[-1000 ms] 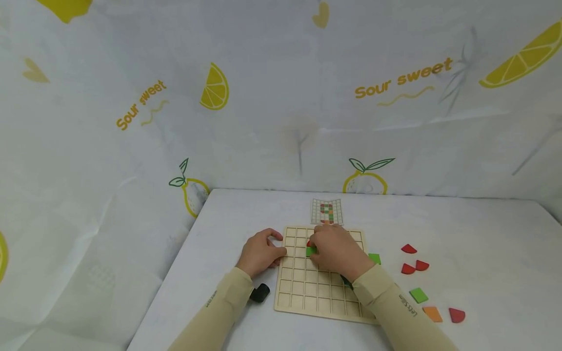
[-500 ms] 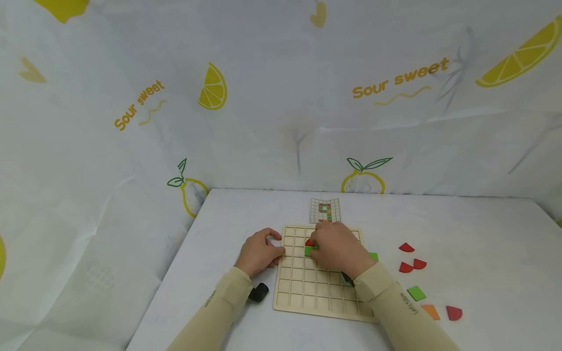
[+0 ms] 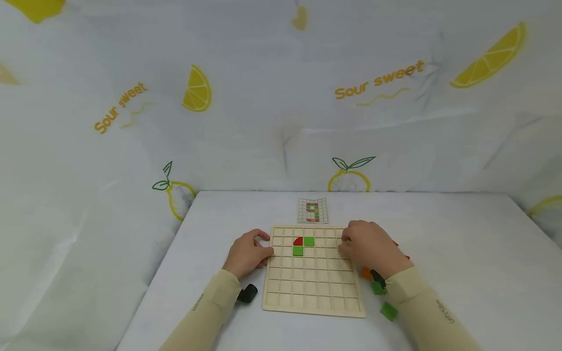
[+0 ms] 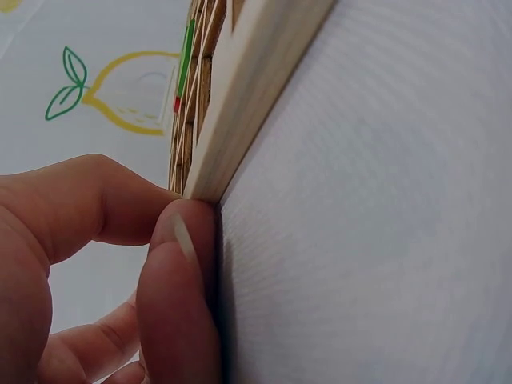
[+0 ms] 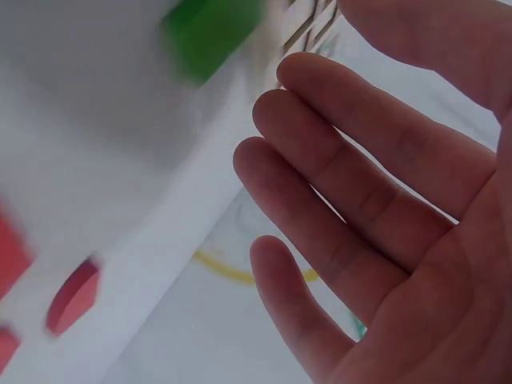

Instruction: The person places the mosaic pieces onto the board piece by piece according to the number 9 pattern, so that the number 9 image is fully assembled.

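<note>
A pale wooden grid board [image 3: 313, 275] lies flat on the table. Near its upper left, a red quarter-circle tile [image 3: 298, 241] sits in a cell, with one green square tile [image 3: 309, 241] to its right and another green tile [image 3: 298, 250] just below. My left hand [image 3: 248, 252] holds the board's left edge with thumb and forefinger; in the left wrist view, the fingertips press on the wooden edge [image 4: 240, 120]. Over the board's right edge hovers my right hand [image 3: 373, 246]. Its fingers [image 5: 344, 168] are relaxed and hold nothing in the right wrist view.
Behind the board lies a small printed pattern card [image 3: 312, 210]. Right of the board are an orange tile [image 3: 366, 273], a green square [image 3: 389, 311] and red pieces [image 3: 408, 257] partly hidden by the right hand. A patterned white sheet hangs behind the table.
My right hand has left the tiles and moved right to the board's edge, uncovering the green square beside the red piece. The left hand stays at the board. The head view has shifted slightly.
</note>
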`<state>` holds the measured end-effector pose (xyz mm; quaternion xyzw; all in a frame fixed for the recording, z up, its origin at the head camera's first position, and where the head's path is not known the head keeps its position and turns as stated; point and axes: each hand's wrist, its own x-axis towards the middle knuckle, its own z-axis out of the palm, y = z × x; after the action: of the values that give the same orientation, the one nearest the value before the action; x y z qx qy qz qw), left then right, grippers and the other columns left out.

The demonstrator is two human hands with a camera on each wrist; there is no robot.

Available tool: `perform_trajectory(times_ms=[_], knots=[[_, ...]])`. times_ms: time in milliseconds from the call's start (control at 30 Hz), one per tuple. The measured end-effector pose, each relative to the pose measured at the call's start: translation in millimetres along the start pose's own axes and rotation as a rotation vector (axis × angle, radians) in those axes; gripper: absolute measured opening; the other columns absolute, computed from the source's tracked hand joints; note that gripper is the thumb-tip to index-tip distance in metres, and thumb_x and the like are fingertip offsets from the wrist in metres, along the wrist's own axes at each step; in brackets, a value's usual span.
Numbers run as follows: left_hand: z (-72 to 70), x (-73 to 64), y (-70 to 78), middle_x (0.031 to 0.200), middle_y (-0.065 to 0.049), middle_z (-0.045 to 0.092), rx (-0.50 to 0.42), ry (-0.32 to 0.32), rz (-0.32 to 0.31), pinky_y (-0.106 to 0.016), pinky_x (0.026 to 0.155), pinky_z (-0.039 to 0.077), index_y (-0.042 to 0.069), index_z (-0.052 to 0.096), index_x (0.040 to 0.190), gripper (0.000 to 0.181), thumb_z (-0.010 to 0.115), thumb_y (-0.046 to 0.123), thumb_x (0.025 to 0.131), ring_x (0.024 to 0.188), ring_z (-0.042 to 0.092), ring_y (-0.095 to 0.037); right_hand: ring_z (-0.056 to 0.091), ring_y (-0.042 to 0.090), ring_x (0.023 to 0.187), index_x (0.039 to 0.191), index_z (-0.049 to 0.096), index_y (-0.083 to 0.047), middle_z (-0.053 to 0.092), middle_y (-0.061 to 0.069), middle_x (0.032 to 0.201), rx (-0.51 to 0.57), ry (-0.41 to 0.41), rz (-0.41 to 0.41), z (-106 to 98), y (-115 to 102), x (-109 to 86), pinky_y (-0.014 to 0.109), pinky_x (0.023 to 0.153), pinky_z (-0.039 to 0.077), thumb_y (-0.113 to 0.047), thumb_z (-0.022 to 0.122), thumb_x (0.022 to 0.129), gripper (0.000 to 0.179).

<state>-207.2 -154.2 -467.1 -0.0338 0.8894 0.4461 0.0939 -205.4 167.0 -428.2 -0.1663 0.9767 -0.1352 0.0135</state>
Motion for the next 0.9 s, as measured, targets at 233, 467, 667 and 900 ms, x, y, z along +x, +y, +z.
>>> perform_trajectory(times_ms=[233,467,667,900], knots=[[-7.8,-2.4,-2.9,0.077,-0.002,0.072,0.016,0.018,-0.019,-0.028,0.059,0.054,0.016,0.07,0.121,0.033,0.079,0.021,0.09,0.061,0.068,-0.015,0.059,0.016,0.075,0.093,0.08,-0.009,0.07,0.001,0.089,-0.024,-0.013,0.067,-7,39,-20.6,0.039,0.073,0.055,-0.022,0.077,0.094,0.013],[-10.9,-1.6,-4.4,0.077,-0.004,0.072,0.007,0.021,-0.027,-0.028,0.059,0.055,0.014,0.07,0.122,0.033,0.079,0.02,0.091,0.061,0.068,-0.015,0.054,0.014,0.07,0.077,0.072,-0.019,0.064,-0.004,0.08,-0.022,-0.036,0.149,-11,68,-40.1,0.033,0.069,0.048,-0.022,0.078,0.094,0.018],[-9.2,-0.3,-3.7,0.076,-0.003,0.072,0.002,0.009,-0.031,-0.027,0.058,0.055,0.016,0.07,0.122,0.033,0.08,0.021,0.091,0.06,0.068,-0.015,0.056,0.018,0.072,0.086,0.076,-0.011,0.066,0.0,0.082,-0.034,-0.053,0.196,-16,85,-46.2,0.037,0.069,0.052,-0.026,0.081,0.093,0.018],[-1.1,1.9,-1.3,0.076,-0.003,0.072,-0.006,-0.015,-0.023,-0.028,0.058,0.056,0.015,0.07,0.122,0.033,0.08,0.021,0.09,0.061,0.068,-0.015,0.053,0.019,0.068,0.082,0.071,-0.01,0.059,0.003,0.077,-0.016,-0.083,0.239,-18,92,-42.2,0.032,0.062,0.045,-0.024,0.079,0.094,0.021]])
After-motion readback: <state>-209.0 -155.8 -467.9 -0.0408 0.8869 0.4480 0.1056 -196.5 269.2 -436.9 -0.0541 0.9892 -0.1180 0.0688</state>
